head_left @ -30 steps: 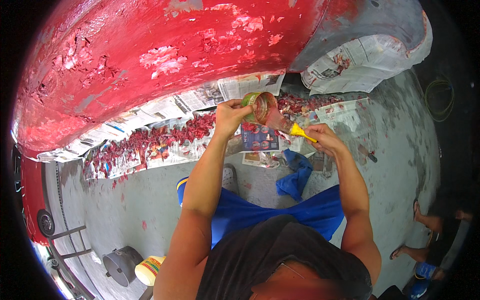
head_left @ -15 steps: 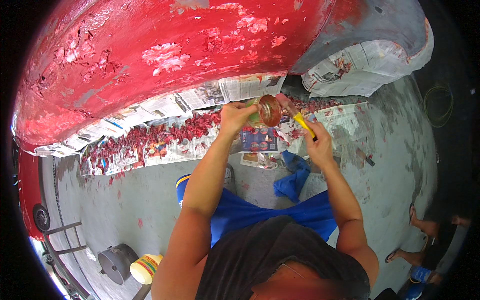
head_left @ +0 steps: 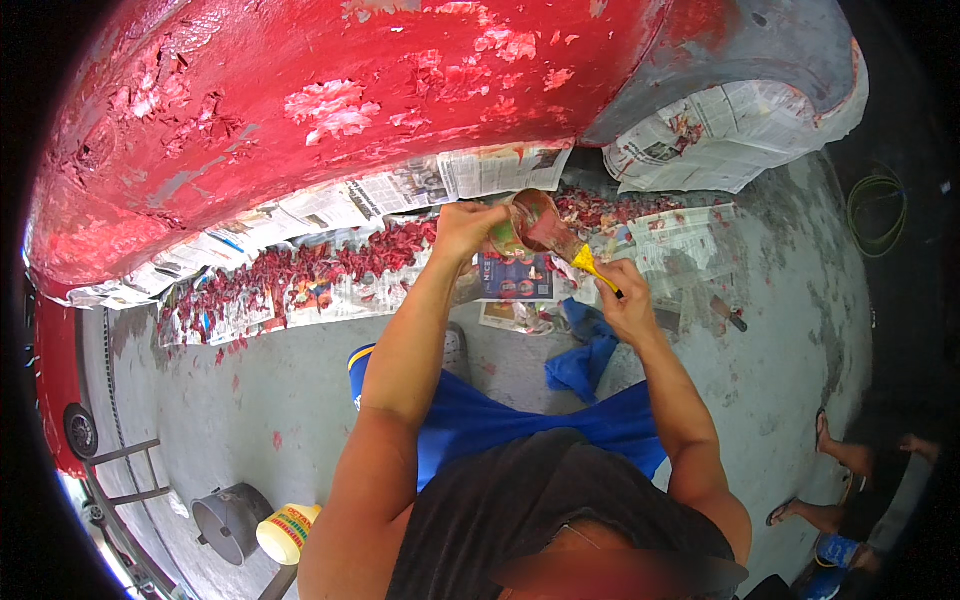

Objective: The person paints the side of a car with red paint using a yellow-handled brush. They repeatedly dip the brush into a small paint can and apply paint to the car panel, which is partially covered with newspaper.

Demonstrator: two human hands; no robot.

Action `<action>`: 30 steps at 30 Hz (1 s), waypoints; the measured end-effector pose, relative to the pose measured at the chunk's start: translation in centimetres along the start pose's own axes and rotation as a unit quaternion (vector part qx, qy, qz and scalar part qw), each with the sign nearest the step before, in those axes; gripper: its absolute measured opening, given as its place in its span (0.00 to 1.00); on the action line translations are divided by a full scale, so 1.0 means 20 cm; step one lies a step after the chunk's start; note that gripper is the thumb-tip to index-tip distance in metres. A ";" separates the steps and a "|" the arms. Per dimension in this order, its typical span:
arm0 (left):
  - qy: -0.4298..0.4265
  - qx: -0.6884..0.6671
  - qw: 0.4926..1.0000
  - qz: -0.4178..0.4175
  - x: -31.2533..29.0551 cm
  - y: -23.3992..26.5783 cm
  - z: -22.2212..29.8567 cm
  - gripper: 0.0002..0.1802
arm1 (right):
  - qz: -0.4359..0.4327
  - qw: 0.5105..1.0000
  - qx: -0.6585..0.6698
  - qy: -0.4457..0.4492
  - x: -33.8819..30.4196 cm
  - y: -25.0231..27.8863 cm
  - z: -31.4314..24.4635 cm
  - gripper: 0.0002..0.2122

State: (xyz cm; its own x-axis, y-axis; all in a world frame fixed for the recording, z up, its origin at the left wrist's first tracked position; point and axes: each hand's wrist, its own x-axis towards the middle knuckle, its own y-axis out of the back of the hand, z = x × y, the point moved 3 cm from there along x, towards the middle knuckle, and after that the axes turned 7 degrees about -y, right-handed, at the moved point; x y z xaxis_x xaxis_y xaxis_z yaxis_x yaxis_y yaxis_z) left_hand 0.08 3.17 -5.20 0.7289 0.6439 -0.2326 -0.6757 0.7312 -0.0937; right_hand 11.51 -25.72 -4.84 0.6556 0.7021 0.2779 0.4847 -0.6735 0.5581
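Note:
My left hand (head_left: 468,226) grips a small round can (head_left: 527,217), tilted with its open mouth toward me. My right hand (head_left: 626,303) holds a paintbrush with a yellow handle (head_left: 593,266); its bristle end is dipped into the can. Both hands are raised in front of a red car body (head_left: 330,100) whose paint is blistered and peeling in pale patches. Newspaper sheets (head_left: 420,190) are taped along the lower edge of the panel.
Red paint flakes (head_left: 300,275) litter newspaper on the grey concrete floor. A blue rag (head_left: 583,355) lies by my knee. More newspaper (head_left: 730,130) covers the wheel arch. A grey bucket (head_left: 228,522) and a yellow-capped bottle (head_left: 285,532) stand lower left. Another person's feet (head_left: 835,460) are at right.
My right hand has swung the brush from beside the can into its mouth. Both hands have shifted slightly. The can is tilted more toward me.

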 end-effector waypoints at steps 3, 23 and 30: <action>-0.011 0.029 0.999 0.018 0.02 0.02 0.00 0.22 | -0.012 0.998 -0.063 0.005 0.02 0.10 -0.02 0.15; 0.017 -0.009 1.000 0.004 0.02 0.01 0.00 0.21 | -0.013 0.999 -0.027 -0.045 0.00 0.12 0.02 0.13; 0.016 -0.053 0.998 -0.033 0.03 -0.04 -0.01 0.18 | -0.018 0.944 0.250 -0.216 0.09 0.00 0.09 0.11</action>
State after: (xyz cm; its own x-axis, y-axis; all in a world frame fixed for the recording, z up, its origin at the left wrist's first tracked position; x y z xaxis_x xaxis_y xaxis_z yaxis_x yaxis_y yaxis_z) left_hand 1.10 2.86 -5.41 0.7690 0.5867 -0.2539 -0.6360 0.7421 -0.2116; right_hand 13.77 -24.75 -5.80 0.7557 0.6397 -0.1401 0.6533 -0.7515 0.0923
